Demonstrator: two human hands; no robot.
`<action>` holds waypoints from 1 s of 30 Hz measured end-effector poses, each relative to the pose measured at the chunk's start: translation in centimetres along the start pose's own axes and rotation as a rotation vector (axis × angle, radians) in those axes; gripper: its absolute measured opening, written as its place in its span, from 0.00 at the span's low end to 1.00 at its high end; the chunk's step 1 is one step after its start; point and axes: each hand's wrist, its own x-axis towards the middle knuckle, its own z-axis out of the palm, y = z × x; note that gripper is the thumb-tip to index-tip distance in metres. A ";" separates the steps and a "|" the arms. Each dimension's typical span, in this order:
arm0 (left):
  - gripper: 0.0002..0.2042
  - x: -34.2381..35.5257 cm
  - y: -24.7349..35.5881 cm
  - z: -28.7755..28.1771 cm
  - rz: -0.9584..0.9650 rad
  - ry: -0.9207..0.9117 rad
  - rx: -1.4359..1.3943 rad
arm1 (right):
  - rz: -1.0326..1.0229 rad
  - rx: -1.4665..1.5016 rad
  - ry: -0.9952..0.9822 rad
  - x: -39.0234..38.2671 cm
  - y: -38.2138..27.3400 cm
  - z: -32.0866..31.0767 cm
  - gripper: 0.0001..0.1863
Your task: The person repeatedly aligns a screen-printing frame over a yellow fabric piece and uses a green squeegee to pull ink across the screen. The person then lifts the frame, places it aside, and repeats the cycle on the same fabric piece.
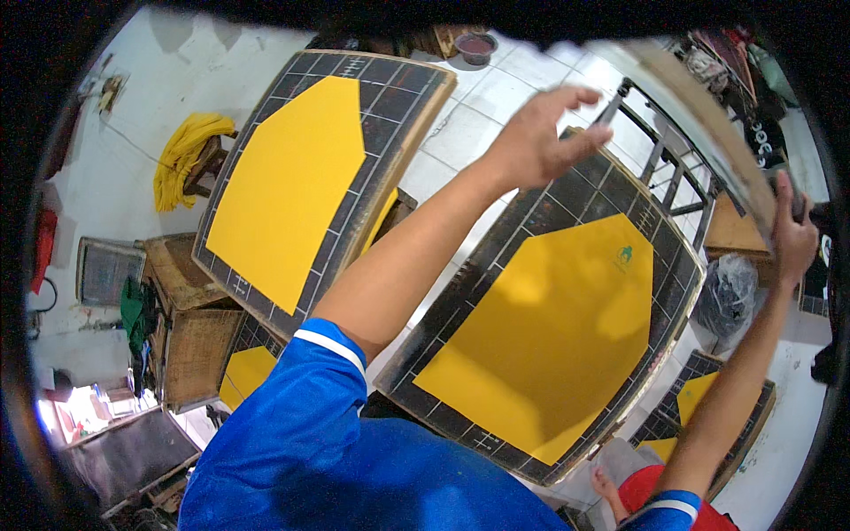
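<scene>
Blue shirt (425,473) cloth sits closest to my far-off view. Left hand (549,137) is spread, thumb and fingers apart, at the top corner of the near black board (580,195); I can't tell if it touches the metal rack (653,161). Right hand (795,237) grips the low end of a blurry wooden frame (722,124). Yellow cloth (540,327) lies flat inside the board's edges. I think a firm, even grip helps keep the frame off the cloth's small green mark (625,255).

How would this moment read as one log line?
left hand: open, apparently empty | right hand: holding raised frame | yellow piece, green mark: on gridded board
</scene>
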 end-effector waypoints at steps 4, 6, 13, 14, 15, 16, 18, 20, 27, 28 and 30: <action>0.19 -10.8 -4.0 -5.9 -0.190 -0.406 0.348 | -0.270 -0.106 -0.035 6.3 5.7 2.0 0.30; 0.19 -19.4 -5.4 -9.9 -0.437 -0.252 0.528 | -0.384 -0.167 -0.069 7.3 7.1 2.7 0.29; 0.36 -40.8 -4.4 -20.9 -0.669 -0.387 1.149 | -0.007 0.055 -0.201 8.8 6.3 2.2 0.37; 0.36 -41.1 -4.4 -21.6 -0.578 -0.404 1.146 | -0.012 0.099 -0.197 9.3 6.0 2.0 0.39; 0.36 -40.9 -4.6 -22.1 -0.528 -0.448 1.129 | -0.018 0.142 -0.193 9.5 5.9 1.7 0.42; 0.36 -40.4 -4.6 -22.4 -0.453 -0.454 1.114 | 0.005 0.115 -0.157 9.8 5.6 1.6 0.43; 0.37 -38.6 -4.6 -22.8 -0.458 -0.547 1.080 | 0.053 0.103 -0.133 9.9 5.3 1.4 0.44; 0.35 -36.5 -4.5 -23.3 -0.323 -0.540 1.039 | 0.119 0.129 -0.143 9.6 4.9 1.6 0.44; 0.11 -30.2 -4.7 -22.0 -0.015 -1.129 1.109 | 0.158 0.109 -0.152 6.5 1.5 1.2 0.49; 0.12 -29.1 -4.4 -20.9 -0.027 -1.107 1.075 | 0.239 0.090 -0.174 6.1 0.8 0.6 0.49; 0.15 -26.9 -3.2 -16.9 -0.010 -0.972 0.997 | 0.188 0.070 -0.226 5.3 -0.3 -0.7 0.51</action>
